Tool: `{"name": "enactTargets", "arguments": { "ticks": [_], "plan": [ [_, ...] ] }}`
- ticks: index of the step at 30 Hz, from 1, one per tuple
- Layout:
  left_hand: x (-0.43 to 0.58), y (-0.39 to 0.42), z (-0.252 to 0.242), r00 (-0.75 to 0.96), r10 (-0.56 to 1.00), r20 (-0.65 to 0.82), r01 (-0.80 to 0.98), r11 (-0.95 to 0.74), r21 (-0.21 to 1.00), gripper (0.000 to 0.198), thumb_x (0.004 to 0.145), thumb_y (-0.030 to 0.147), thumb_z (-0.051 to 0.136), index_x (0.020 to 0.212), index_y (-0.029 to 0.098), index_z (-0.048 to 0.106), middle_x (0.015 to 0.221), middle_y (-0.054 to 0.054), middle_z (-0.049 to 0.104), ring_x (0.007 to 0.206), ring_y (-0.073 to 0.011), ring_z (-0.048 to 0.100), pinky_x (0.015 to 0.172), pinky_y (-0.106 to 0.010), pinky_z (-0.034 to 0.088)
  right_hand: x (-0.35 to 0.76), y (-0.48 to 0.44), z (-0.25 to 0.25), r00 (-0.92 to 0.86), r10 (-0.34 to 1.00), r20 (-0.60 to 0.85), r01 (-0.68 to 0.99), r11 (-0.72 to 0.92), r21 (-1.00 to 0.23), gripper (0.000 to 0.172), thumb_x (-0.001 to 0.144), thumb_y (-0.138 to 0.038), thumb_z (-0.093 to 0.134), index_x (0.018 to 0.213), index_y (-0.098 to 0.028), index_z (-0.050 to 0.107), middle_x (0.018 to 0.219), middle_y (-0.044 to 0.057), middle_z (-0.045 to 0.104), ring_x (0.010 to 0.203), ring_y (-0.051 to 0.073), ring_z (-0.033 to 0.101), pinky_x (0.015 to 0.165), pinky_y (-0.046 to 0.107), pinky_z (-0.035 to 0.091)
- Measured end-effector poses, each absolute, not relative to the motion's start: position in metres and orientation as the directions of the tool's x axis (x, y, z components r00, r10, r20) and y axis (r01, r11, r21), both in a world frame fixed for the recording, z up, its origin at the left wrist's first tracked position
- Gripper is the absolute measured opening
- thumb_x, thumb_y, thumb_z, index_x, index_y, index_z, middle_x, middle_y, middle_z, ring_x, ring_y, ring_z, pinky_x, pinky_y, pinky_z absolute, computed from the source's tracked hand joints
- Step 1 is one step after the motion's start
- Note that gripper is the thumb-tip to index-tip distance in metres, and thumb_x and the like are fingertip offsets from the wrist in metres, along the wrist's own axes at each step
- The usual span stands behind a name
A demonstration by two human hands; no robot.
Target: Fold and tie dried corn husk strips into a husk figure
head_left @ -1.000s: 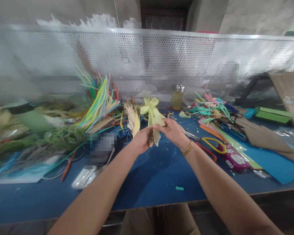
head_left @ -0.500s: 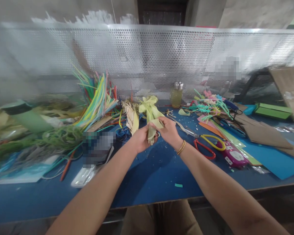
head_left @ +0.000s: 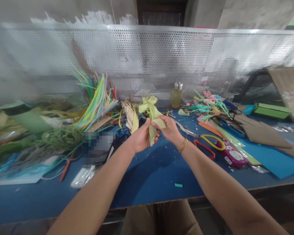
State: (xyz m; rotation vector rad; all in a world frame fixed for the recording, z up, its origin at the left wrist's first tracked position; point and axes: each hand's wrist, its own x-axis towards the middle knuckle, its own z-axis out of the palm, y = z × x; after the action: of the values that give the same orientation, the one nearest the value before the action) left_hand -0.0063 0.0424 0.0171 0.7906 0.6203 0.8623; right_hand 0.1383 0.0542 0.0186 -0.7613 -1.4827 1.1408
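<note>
Both my hands meet over the middle of the blue table (head_left: 149,176), holding a bundle of pale green-yellow leaf strips (head_left: 152,112). My left hand (head_left: 140,138) is wrapped round the lower part of the bundle. My right hand (head_left: 170,129), with a gold bracelet on its wrist, pinches a folded strip at the bundle's side. The strips fan upward above my fingers. A dry tan leaf bunch (head_left: 131,118) lies just left of the bundle.
Coloured plastic strips (head_left: 98,99) and green fibres pile up at the left. Red and yellow scissors (head_left: 207,145), a pink device (head_left: 231,156), a small jar (head_left: 176,95), brown paper (head_left: 262,133) and coloured pipe cleaners (head_left: 210,106) lie at the right. A perforated metal screen (head_left: 161,58) closes the back.
My hands with the leaf bundle have drawn slightly up and away from me. My right fingers have shifted their pinch on the strip.
</note>
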Motion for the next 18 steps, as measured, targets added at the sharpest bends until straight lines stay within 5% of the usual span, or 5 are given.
{"name": "enactTargets", "arguments": {
  "ticks": [4,7,18],
  "plan": [
    [-0.0113,0.0404,0.0153,0.548,0.832,-0.087,-0.437,0.374,0.818,0.024,0.084,0.033,0.067,0.096,0.013,0.063,0.075,-0.006,0.065,0.067,-0.0134,0.064,0.063,-0.022,0.054,0.1381,0.0541,0.0194,-0.264,0.894,0.363,-0.121,0.343,-0.931,0.03,0.07,-0.044,0.074,0.069,-0.02,0.057,0.05,-0.007,0.045,0.04,0.008,0.044,0.04,0.022,0.037],
    [-0.0128,0.0375,0.0156,0.539,0.842,-0.035,-0.435,0.313,0.844,0.024,0.073,0.009,0.071,0.095,0.012,0.062,0.079,-0.005,0.066,0.073,-0.0138,0.066,0.067,-0.022,0.053,0.1376,0.0531,0.0206,-0.243,0.892,0.381,-0.085,0.372,-0.924,0.03,0.071,-0.045,0.073,0.07,-0.02,0.056,0.052,-0.005,0.049,0.04,0.008,0.045,0.039,0.021,0.037],
    [-0.0083,0.0352,0.0167,0.499,0.865,-0.047,-0.401,0.279,0.873,0.038,0.059,-0.006,0.061,0.092,0.012,0.059,0.076,-0.003,0.063,0.067,-0.0105,0.061,0.064,-0.021,0.049,0.1369,0.0554,0.0168,-0.129,0.876,0.465,0.137,0.481,-0.866,0.019,0.074,-0.034,0.066,0.067,-0.019,0.057,0.051,-0.005,0.05,0.042,0.009,0.046,0.042,0.021,0.036]
  ]
}}
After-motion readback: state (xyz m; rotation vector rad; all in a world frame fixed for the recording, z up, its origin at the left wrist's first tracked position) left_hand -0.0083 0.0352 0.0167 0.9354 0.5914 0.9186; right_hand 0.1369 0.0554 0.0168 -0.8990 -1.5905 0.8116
